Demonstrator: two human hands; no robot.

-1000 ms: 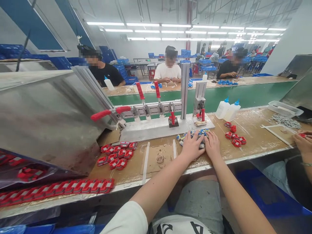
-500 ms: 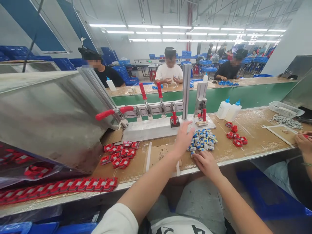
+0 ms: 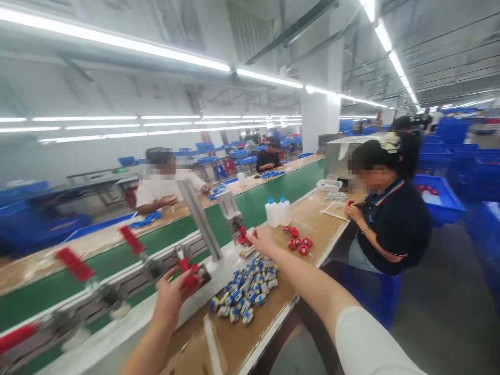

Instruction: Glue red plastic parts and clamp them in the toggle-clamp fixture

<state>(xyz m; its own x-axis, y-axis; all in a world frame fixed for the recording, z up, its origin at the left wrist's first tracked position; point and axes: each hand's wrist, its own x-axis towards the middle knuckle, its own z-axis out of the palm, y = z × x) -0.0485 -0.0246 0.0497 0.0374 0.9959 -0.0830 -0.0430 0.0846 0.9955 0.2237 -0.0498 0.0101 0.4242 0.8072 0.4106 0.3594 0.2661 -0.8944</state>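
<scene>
My right hand [image 3: 262, 242] reaches to the small toggle clamp [image 3: 235, 223] on the right fixture, its fingers closed on the red clamp handle [image 3: 244, 237]. My left hand [image 3: 170, 297] is beside another red clamp handle [image 3: 190, 280] on the long fixture, fingers apart; blur hides whether they touch it. Below and between the hands lies a pile of small blue, white and yellow blocks [image 3: 248, 289] on the cardboard-covered bench [image 3: 269, 315]. Any part under either clamp is hard to make out.
An upright metal post [image 3: 199, 219] stands between the two clamps. Two white bottles [image 3: 278, 212] with blue caps and several red parts [image 3: 299, 242] sit farther right. A co-worker [image 3: 394, 219] sits at the bench's right; a green strip [image 3: 258, 200] runs behind it.
The view has swung right and blurred. My right hand has moved from the block pile up to the small clamp's handle. My left hand is now lower, near the other clamp's handle.
</scene>
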